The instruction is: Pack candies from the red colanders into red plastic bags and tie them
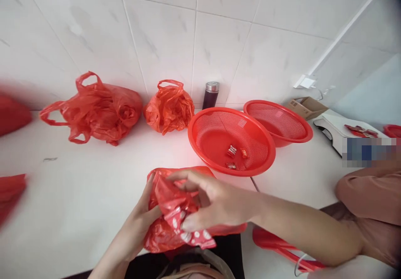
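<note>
In front of me is a red plastic bag [163, 237], its film crumpled between my hands. My left hand [138, 222] grips the left side of the bag, thumb toward me. My right hand [217, 199] comes in from the right, fingers curled over the bag's upper film. Its thumb presses on a red packet with white spots [199, 238], which hangs down at the bag's front. What lies inside the bag is hidden. Just beyond my right hand stands a red mesh basket [202, 145] with small wrapped pieces [232, 150] on its bottom.
Bunched red bags [103, 112] and an orange-red bag [171, 107] stand along the tiled wall, beside a dark flask [211, 95]. A second red basket [282, 120] and a cardboard box [307, 107] are at right. A person's brown sleeve [372, 191] is close on the right.
</note>
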Motion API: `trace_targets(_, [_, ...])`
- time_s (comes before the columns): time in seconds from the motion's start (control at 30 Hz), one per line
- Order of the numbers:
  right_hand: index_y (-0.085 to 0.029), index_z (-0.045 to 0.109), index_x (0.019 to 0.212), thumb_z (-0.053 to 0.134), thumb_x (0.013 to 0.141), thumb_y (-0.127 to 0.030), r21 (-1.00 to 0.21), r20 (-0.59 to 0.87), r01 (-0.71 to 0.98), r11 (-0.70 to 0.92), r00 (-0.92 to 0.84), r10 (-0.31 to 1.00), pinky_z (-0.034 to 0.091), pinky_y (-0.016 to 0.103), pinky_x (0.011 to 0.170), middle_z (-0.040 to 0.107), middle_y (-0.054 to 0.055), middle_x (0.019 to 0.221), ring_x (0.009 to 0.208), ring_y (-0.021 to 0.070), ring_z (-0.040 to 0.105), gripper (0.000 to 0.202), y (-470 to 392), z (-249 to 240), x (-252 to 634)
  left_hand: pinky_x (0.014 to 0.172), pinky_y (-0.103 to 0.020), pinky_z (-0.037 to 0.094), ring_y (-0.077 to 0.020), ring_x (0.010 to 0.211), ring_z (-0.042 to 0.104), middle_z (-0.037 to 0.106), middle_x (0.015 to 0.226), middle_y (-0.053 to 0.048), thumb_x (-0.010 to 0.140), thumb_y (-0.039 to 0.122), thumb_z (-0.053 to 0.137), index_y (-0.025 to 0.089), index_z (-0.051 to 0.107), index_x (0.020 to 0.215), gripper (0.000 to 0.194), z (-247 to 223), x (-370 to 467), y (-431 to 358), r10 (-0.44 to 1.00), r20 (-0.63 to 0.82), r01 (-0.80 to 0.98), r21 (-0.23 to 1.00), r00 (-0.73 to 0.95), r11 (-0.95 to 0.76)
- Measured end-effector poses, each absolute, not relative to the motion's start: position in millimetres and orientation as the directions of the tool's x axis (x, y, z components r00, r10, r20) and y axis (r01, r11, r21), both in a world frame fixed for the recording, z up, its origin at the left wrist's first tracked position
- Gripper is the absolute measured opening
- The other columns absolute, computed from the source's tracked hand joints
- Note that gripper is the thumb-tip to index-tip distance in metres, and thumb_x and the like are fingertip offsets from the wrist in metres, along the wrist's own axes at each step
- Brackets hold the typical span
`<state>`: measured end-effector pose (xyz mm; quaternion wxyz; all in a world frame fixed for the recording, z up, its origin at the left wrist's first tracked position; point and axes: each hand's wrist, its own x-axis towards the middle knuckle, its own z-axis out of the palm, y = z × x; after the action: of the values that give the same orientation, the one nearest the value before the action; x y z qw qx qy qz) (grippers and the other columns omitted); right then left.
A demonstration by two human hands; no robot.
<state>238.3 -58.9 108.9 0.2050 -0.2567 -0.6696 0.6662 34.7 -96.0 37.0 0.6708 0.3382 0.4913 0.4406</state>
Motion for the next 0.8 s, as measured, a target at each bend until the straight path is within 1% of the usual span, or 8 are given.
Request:
trace_targets(0.07, [-0.035, 0.04, 0.139, 0.068, 0.078, -0.018, -0.946, -0.069, 0.256, 0.197, -0.755, 0.652, 0.047, 0.035, 0.094, 0.056, 0.003, 0.122, 0.109, 0.0188, 0.057, 0.07, -60, 86, 229, 0.094, -0.038, 0.051, -0.0332, 0.125, 0.052, 0.042, 0.149, -0.013, 0.077, 0.03, 0.067, 0.026, 0.008, 0.154, 0.097, 34, 30, -98, 0.907, -0.393, -0.275, 0.865, 0.149, 0.42])
trace_targets(0.13, [-0.038, 0.042, 0.139, 0.059, 0.078, -0.007, -0.776, -0.095, 0.502, 0.382, -0.691, 0.716, 0.046, 0.039, 0.094, 0.054, 0.004, 0.125, 0.112, 0.022, 0.055, 0.07, -50, 63, 230, 0.094, -0.038, 0.051, -0.0314, 0.125, 0.053, 0.039, 0.152, -0.011, 0.079, 0.028, 0.064, 0.029, 0.006, 0.154, 0.095, 32, 23, -100, 0.885, -0.444, -0.254, 0.848, 0.137, 0.465])
trace_targets(0.27, [-0.05, 0.038, 0.139, 0.045, 0.079, 0.001, -0.462, -0.224, 0.742, 0.486, -0.628, 0.746, 0.051, 0.042, 0.084, 0.047, 0.004, 0.134, 0.117, 0.0276, 0.054, 0.08, -32, 43, 244, 0.087, -0.033, 0.054, -0.0305, 0.125, 0.053, 0.037, 0.153, -0.008, 0.08, 0.026, 0.059, 0.026, 0.007, 0.154, 0.091, 34, 10, -102, 0.894, -0.433, -0.12, 0.887, 0.115, 0.446])
trace_targets(0.37, [-0.047, 0.038, 0.141, 0.049, 0.082, -0.004, -0.524, -0.195, 0.661, 0.537, -0.706, 0.68, 0.046, 0.042, 0.097, 0.041, 0.001, 0.146, 0.125, 0.0253, 0.049, 0.073, -32, 63, 253, 0.088, -0.032, 0.054, -0.0305, 0.126, 0.051, 0.043, 0.149, -0.007, 0.079, 0.03, 0.062, 0.024, 0.018, 0.153, 0.086, 39, 8, -100, 0.911, -0.396, -0.057, 0.913, 0.114, 0.404])
trace_targets(0.47, [-0.037, 0.047, 0.137, 0.051, 0.089, -0.018, -0.708, -0.104, 0.496, 0.503, -0.778, 0.62, 0.047, 0.034, 0.097, 0.052, 0.001, 0.138, 0.117, 0.0181, 0.056, 0.052, -25, 100, 269, 0.09, -0.032, 0.053, -0.0297, 0.123, 0.054, 0.05, 0.144, -0.007, 0.08, 0.038, 0.065, 0.025, 0.026, 0.151, 0.083, 43, 9, -98, 0.933, -0.351, -0.054, 0.933, 0.085, 0.356])
trace_targets(0.57, [-0.034, 0.05, 0.133, 0.05, 0.092, -0.03, -0.693, -0.016, 0.576, 0.433, -0.614, 0.79, 0.049, 0.033, 0.093, 0.059, 0.002, 0.129, 0.111, 0.0175, 0.06, 0.041, 6, 121, 301, 0.092, -0.031, 0.052, -0.0289, 0.124, 0.053, 0.053, 0.141, -0.004, 0.078, 0.044, 0.066, 0.027, 0.029, 0.15, 0.082, 46, 13, -100, 0.953, -0.301, 0.006, 0.953, 0.029, 0.301])
trace_targets(0.67, [-0.036, 0.04, 0.142, 0.066, 0.08, -0.037, -0.443, -0.149, 0.854, 0.272, -0.37, 0.917, 0.048, 0.039, 0.093, 0.041, 0.008, 0.147, 0.12, 0.0273, 0.054, 0.067, 50, 108, 343, 0.104, -0.034, 0.043, -0.0291, 0.135, 0.041, 0.048, 0.146, -0.002, 0.077, 0.047, 0.067, 0.03, 0.035, 0.147, 0.079, 44, 15, -108, 0.974, -0.222, 0.101, 0.969, -0.037, 0.225])
trace_targets(0.8, [-0.034, 0.023, 0.15, 0.085, 0.052, -0.047, -0.112, -0.518, 0.987, 0.111, -0.153, 0.841, 0.041, 0.048, 0.098, 0.021, 0.015, 0.155, 0.134, 0.0404, 0.035, 0.117, 87, 67, 381, 0.116, -0.041, 0.018, -0.0285, 0.144, 0.022, 0.034, 0.154, 0.005, 0.077, 0.051, 0.066, 0.039, 0.037, 0.145, 0.075, 33, 12, -123, 0.978, -0.145, 0.223, 0.959, -0.149, 0.176])
